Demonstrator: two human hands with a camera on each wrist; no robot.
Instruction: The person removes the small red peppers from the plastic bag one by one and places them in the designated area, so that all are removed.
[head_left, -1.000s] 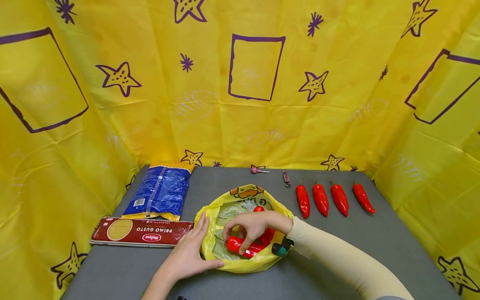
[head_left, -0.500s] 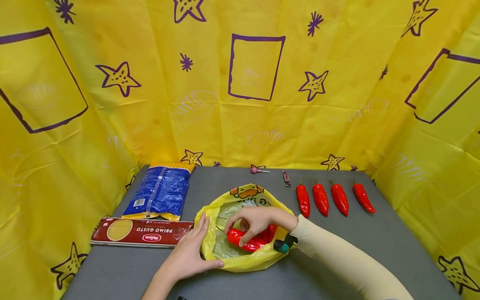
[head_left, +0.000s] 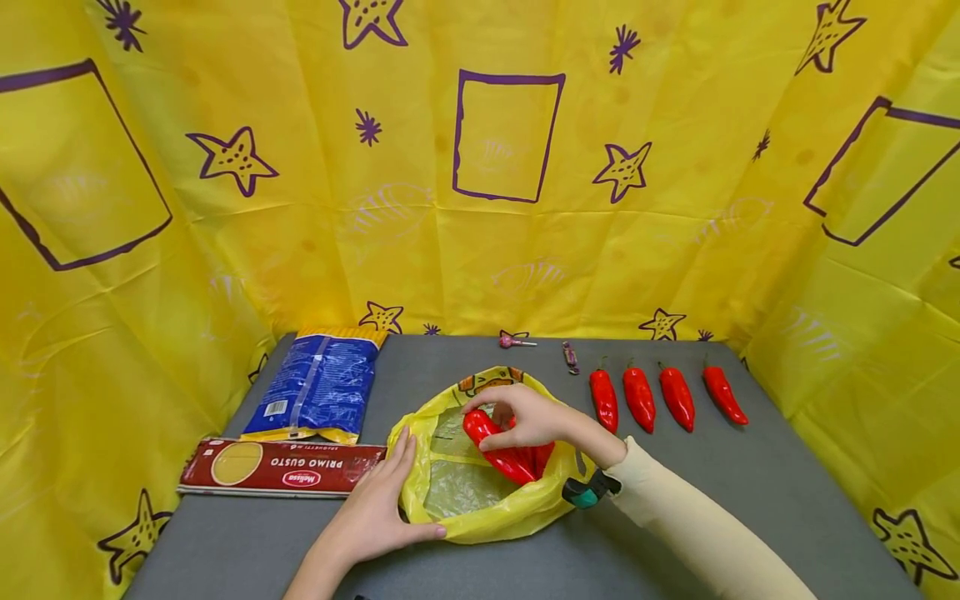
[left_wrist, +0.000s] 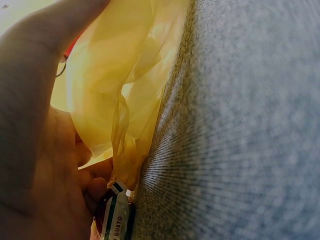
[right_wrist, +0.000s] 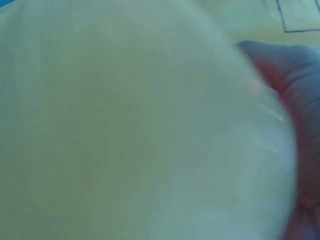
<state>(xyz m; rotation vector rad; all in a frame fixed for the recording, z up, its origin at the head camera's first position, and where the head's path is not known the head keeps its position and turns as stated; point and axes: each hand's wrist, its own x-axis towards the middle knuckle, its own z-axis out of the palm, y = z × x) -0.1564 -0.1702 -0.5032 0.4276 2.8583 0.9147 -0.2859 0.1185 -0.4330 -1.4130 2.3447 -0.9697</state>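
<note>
A yellow plastic bag (head_left: 495,527) stands with its mouth spread in the middle of the table. My right hand (head_left: 525,417) is over the bag's mouth and grips a red pepper (head_left: 517,467), which slants with its lower end inside. More red shows beside that pepper, partly hidden by it and the hand. On the bag's left side rests my left hand (head_left: 382,500), its fingers straight and the thumb along the near rim. The left wrist view shows the bag's outer wall (left_wrist: 115,60) close to that hand. Bag film blocks most of the right wrist view.
A red spaghetti pack (head_left: 285,467) lies left, touching or close to my left fingers. Behind it is a blue packet (head_left: 318,383). A lollipop (head_left: 513,340) and a wrapped candy (head_left: 571,358) lie at the back. Several red peppers (head_left: 677,398) lie in a row at right.
My right hand has raised the gripped pepper from the bag's bottom toward the back rim, tilting it more steeply. The left hand has stayed on the bag.
</note>
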